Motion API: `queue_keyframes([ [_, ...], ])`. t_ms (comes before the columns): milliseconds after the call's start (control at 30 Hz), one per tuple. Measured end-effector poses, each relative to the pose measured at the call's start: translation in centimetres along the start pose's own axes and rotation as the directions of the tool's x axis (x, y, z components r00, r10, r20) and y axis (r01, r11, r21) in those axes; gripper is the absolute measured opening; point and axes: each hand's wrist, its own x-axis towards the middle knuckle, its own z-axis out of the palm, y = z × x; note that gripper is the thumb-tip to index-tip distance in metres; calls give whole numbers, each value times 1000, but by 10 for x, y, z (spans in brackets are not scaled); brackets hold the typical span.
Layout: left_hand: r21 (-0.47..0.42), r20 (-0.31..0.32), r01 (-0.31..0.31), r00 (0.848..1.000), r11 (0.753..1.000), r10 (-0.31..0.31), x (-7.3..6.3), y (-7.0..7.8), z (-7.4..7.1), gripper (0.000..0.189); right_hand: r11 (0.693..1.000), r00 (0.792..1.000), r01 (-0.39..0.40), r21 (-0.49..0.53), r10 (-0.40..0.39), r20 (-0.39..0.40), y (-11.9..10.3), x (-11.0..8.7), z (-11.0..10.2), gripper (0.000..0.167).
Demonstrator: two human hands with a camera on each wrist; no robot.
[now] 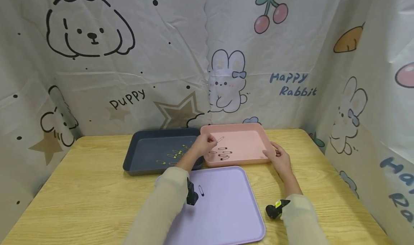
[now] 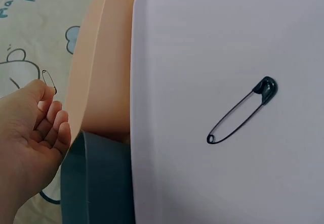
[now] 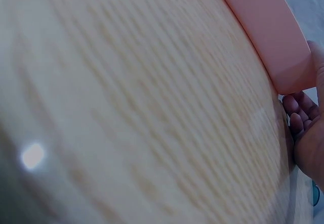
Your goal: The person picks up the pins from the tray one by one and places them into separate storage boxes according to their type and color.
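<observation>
My left hand (image 1: 204, 144) pinches a safety pin (image 2: 53, 88) between thumb and fingertips, above the left part of the pink tray (image 1: 247, 144). Several dark safety pins (image 1: 224, 156) lie in that tray below the hand. At the tray's right end, my right hand (image 1: 282, 161) grips the wall, its thumb on the rim side. The right wrist view shows this hand (image 3: 310, 148) at the pink tray's corner, partly cut off by the frame. One black safety pin (image 2: 268, 90) lies on the lavender tray (image 1: 226, 212), under the left forearm's inner side.
Left of the pink tray stands a dark blue-grey tray (image 1: 145, 153) with several yellow safety pins (image 1: 178, 152), partly hidden by the left arm. All the trays are on a wooden table (image 1: 81, 191). A printed cloth (image 1: 181, 58) hangs behind and at the sides.
</observation>
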Motion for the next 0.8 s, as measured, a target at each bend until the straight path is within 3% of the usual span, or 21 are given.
queue_keyframes([
  [167,-13,-28,68,997,998,-68,-1,-2,2,14,1000,1000,0,-6,0,5,2,0,0,67],
  [400,-21,-79,74,994,997,-76,1,-3,7,15,1000,1000,2,-5,-2,5,4,-2,0,67],
  [800,-58,-90,123,988,991,-128,6,-4,6,16,1000,1000,18,16,-19,3,1,-1,-1,66],
])
